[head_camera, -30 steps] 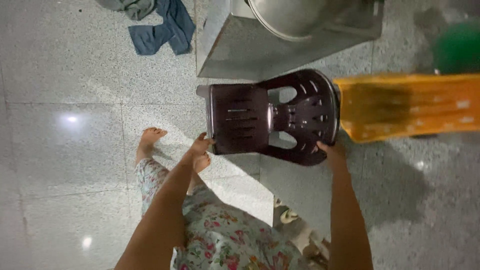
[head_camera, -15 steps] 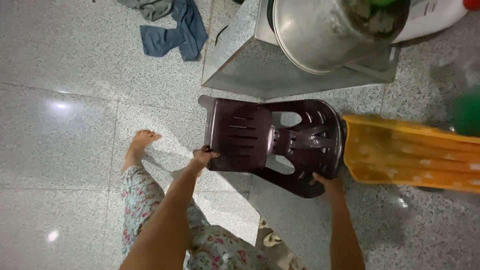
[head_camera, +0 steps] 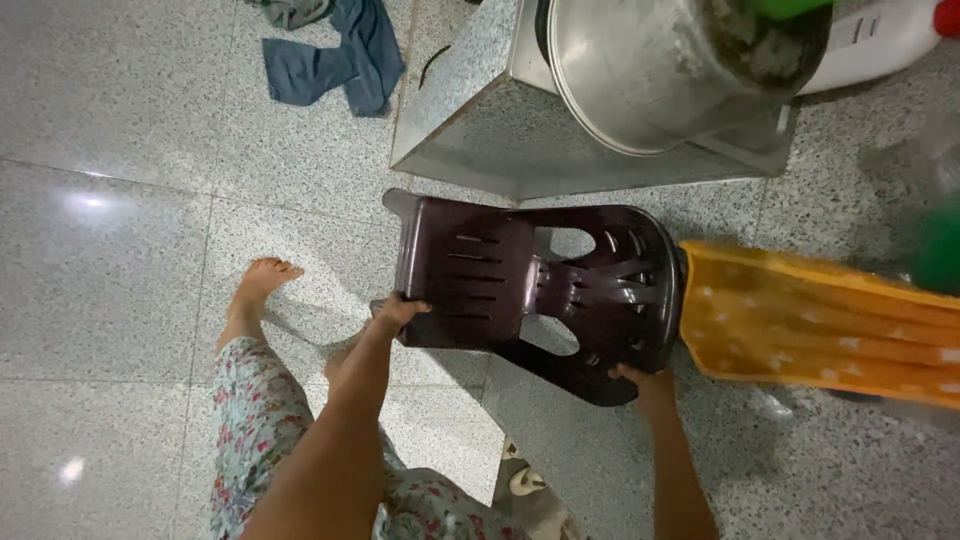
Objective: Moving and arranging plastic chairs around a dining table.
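A dark brown plastic chair (head_camera: 500,275) hangs tilted above the speckled floor, its seat to the left and its slotted back to the right. My left hand (head_camera: 395,315) grips the front corner of the seat. My right hand (head_camera: 640,382) grips the curved top edge of the backrest. My bare feet and flowered trousers (head_camera: 255,400) are below left of the chair.
A large steel pot (head_camera: 650,60) sits on a metal stand (head_camera: 480,130) just beyond the chair. An orange dotted cloth (head_camera: 820,320) lies to the right. Blue and grey cloths (head_camera: 335,55) lie on the floor at top left. Sandals (head_camera: 530,485) sit near my legs.
The chair and both hands have come lower in view and slightly left. The pot and stand have come further into view at the top.
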